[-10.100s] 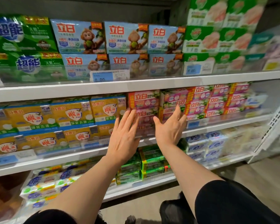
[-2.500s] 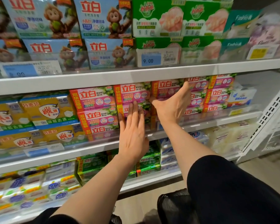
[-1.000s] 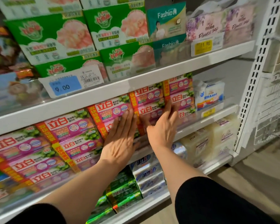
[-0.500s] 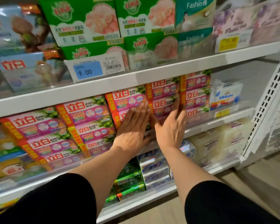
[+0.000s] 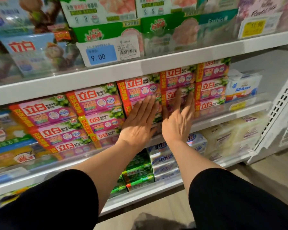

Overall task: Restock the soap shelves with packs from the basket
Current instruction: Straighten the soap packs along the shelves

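Nearest you, both forearms run out of dark sleeves toward the middle shelf (image 5: 223, 119); a dark blurred shape at the bottom edge, between your arms, could be the basket, but you cannot tell from this view.

Your left hand (image 5: 138, 123) lies flat with its fingers straight against the front of a stack of pink soap packs (image 5: 140, 87); your right hand (image 5: 179, 121) lies flat just beside it, fingers spread and straight, against the neighbouring pink stack (image 5: 177, 80); neither hand holds a pack, both only press on faces already shelved.

Beyond your fingers the pink packs fill the middle shelf in several stacks, and further stacks (image 5: 96, 103) to the left sit somewhat askew; to the right a white and blue pack (image 5: 242, 87) stands alone, with bare shelf beside it.

Judging by this, the pink section is largely stocked and you are squaring it up; what seems left is straightening the tilted stacks on the left, and perhaps filling the sparse right end, if the basket has packs of that kind.

Above, the upper shelf (image 5: 156, 67) carries green packs (image 5: 106, 33) behind a 9.00 price tag (image 5: 101, 54), and looks full.
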